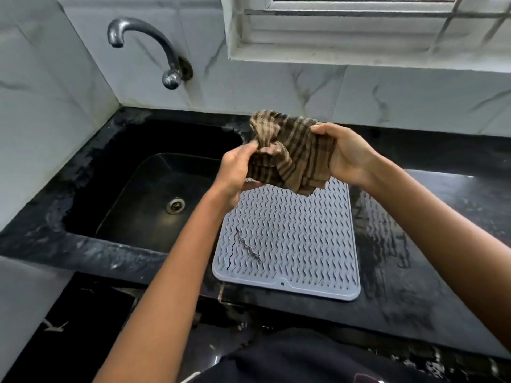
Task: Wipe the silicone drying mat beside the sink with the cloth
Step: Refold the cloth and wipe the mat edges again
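Observation:
A grey silicone drying mat (293,239) with wavy ridges lies flat on the black counter, just right of the sink. Near its front left, one ridge strip has torn loose and curls up. A brown striped cloth (296,150) hangs bunched in the air above the mat's far edge, hiding that edge. My left hand (235,172) grips the cloth's left side. My right hand (345,153) holds its right side. The cloth is not touching the mat.
A black sink (154,194) with a metal drain sits left of the mat. A curved metal tap (154,48) projects from the marble-tiled wall above it. The black counter (442,244) extends to the right, with a window ledge (359,51) above.

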Motion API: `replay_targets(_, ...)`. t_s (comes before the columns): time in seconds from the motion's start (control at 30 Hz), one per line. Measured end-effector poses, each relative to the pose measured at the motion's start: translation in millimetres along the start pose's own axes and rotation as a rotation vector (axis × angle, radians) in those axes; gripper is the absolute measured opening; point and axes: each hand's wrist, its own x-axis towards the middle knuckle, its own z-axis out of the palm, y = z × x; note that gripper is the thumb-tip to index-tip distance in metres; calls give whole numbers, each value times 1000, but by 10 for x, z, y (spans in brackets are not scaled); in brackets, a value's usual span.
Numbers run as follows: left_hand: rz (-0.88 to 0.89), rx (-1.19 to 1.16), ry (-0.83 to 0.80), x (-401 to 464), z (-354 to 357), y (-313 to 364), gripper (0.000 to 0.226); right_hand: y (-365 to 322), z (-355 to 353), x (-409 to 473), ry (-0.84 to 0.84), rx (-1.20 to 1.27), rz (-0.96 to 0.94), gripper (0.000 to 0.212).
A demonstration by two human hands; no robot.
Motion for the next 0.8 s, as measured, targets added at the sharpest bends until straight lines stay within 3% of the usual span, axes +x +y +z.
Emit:
replay_targets(0.13, 27, 76, -51, 3, -28, 166, 33, -27, -25, 1, 158, -369, -103, 18)
replay_targets(0.23, 45, 88, -95, -8, -11, 257, 34, -134, -11, -10, 199, -417, -201, 28)
replay_targets(0.37, 53, 77, -238, -62, 21, 391, 46, -323, 52, -7, 126, -484, -201, 31)
replay_targets(0.47, 95, 160, -270, -101, 70, 445, 41, -412, 55, -14, -173, -397, 17, 26)
replay_targets(0.53, 131, 179, -253, -106, 80, 475, 26, -396, 59, -28, -268, -376, 112, 35)
replay_targets(0.63, 165, 257, -261, -106, 29, 534, 6, -391, 78, -66, -245, -345, 71, 50)
replay_targets(0.8, 271, 458, -269, -112, -103, 645, 11, -499, 160, -190, -100, -456, -78, 58)
